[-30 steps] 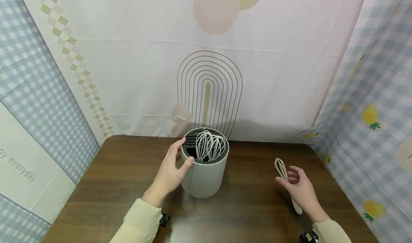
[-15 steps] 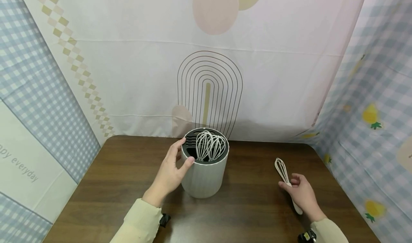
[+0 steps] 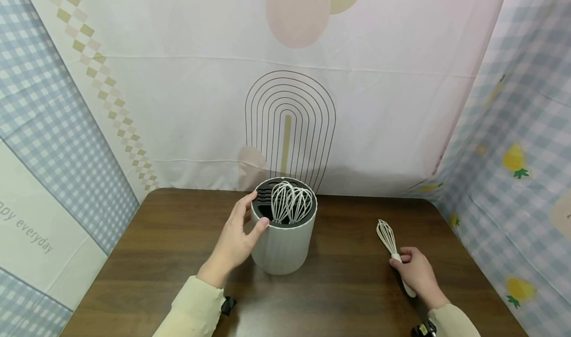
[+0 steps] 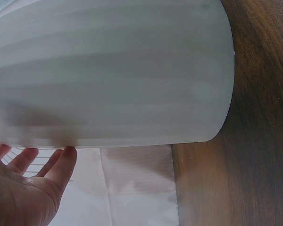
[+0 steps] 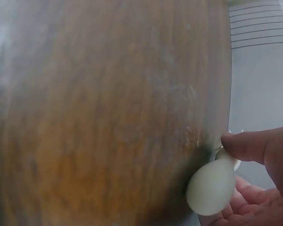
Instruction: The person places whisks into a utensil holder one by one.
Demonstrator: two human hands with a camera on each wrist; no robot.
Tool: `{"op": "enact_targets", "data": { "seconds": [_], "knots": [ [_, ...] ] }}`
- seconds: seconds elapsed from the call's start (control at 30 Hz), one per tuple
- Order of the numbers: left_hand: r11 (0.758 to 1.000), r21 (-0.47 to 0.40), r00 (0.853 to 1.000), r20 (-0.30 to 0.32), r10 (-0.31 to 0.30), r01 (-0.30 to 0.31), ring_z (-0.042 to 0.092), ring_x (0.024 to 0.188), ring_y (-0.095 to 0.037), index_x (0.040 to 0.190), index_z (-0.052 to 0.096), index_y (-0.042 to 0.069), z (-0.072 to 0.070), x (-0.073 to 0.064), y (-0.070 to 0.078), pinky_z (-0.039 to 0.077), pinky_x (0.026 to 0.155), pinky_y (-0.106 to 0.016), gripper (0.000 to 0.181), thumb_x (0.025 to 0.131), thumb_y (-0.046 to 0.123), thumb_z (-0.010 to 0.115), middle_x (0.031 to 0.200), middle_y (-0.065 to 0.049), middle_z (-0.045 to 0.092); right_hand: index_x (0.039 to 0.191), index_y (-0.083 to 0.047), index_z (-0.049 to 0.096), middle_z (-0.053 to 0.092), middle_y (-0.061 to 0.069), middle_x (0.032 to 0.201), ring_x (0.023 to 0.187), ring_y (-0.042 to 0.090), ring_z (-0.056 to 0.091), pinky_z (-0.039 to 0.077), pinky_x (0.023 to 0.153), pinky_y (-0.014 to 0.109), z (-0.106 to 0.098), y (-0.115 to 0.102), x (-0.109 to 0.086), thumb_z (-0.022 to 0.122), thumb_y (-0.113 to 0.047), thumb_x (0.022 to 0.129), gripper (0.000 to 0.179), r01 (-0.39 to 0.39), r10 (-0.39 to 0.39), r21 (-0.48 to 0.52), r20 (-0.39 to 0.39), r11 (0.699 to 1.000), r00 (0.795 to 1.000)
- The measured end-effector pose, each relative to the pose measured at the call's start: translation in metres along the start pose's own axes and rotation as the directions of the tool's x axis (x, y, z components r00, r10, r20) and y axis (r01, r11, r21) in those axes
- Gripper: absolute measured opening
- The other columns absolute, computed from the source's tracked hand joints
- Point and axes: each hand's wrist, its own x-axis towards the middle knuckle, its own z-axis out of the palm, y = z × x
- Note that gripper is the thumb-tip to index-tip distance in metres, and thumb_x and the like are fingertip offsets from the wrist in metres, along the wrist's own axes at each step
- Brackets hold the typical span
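Note:
A white whisk [image 3: 387, 235] with a pale handle is pinched at its handle by my right hand [image 3: 419, 273]. Its wire head points away and to the left. In the right wrist view the rounded handle end [image 5: 212, 188] sticks out below my thumb [image 5: 254, 145]. My left hand [image 3: 236, 238] touches the left side of a pale ribbed utensil holder [image 3: 285, 252], thumb and fingertips spread along its rim. Two whisk heads [image 3: 290, 202] stand up out of the holder's dark slotted top. The left wrist view shows fingertips [image 4: 63, 162] against the holder's wall [image 4: 132, 84].
Both hands are over a brown wooden table [image 3: 348, 287] with rounded back corners. Behind it hangs a white patterned cloth [image 3: 379, 119]. Blue checked cloth [image 3: 513, 218] closes off the right side, with more on the left.
My right hand has closed its thumb and fingers on the whisk's handle. The whisk's head has shifted slightly left. My left hand and the holder have stayed put.

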Motion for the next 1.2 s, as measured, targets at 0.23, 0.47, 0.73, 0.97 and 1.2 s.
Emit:
{"op": "enact_targets", "data": {
  "seconds": [0.23,0.47,0.73,0.97,1.2],
  "knots": [
    [1.000,0.003,1.000,-0.004,-0.005,0.005,0.047,0.125,-0.022,0.149,0.032,0.020,0.000,-0.001,0.000,0.045,0.101,-0.043,0.066,0.093,0.036,0.064,0.149,0.001,0.036,0.123,0.014,0.050,0.067,0.019,0.099,0.084,0.027,0.063,0.050,0.069,0.036,0.001,-0.008,-0.003,0.066,-0.018,0.090,0.048,0.038,-0.038,-0.020,-0.015,0.999,0.999],
    [1.000,0.005,1.000,0.005,-0.007,0.007,0.045,0.126,-0.021,0.149,0.032,0.022,0.001,-0.001,-0.001,0.044,0.102,-0.042,0.065,0.094,0.037,0.062,0.149,0.002,0.035,0.118,0.012,0.058,0.067,0.019,0.100,0.086,0.026,0.061,0.050,0.070,0.037,0.004,-0.031,-0.007,0.062,-0.014,0.093,0.037,0.107,-0.110,-0.043,-0.058,0.993,0.992],
    [1.000,0.001,1.000,-0.003,-0.011,0.011,0.046,0.125,-0.021,0.149,0.032,0.022,0.002,-0.001,-0.001,0.045,0.102,-0.041,0.065,0.094,0.038,0.063,0.149,0.002,0.036,0.115,0.011,0.061,0.066,0.015,0.094,0.080,0.021,0.057,0.048,0.066,0.031,0.011,-0.059,-0.012,0.062,-0.010,0.094,0.030,0.228,-0.226,0.000,-0.106,0.974,0.968],
    [1.000,0.001,1.000,0.000,-0.007,0.007,0.046,0.126,-0.022,0.149,0.032,0.022,0.001,-0.001,-0.001,0.045,0.102,-0.042,0.064,0.094,0.037,0.062,0.149,0.000,0.036,0.116,0.007,0.061,0.067,0.011,0.091,0.080,0.021,0.059,0.048,0.067,0.030,0.012,-0.091,-0.017,0.061,-0.012,0.096,0.028,0.314,-0.307,0.021,-0.159,0.949,0.938],
    [1.000,-0.005,1.000,-0.002,-0.014,0.014,0.046,0.126,-0.022,0.149,0.031,0.024,0.001,-0.001,-0.001,0.044,0.103,-0.041,0.065,0.094,0.037,0.063,0.149,0.001,0.035,0.118,0.001,0.060,0.065,0.010,0.092,0.080,0.018,0.058,0.050,0.065,0.024,0.012,-0.125,-0.024,0.061,-0.014,0.096,0.027,0.351,-0.323,0.192,-0.160,0.917,0.933]
  ]
}}
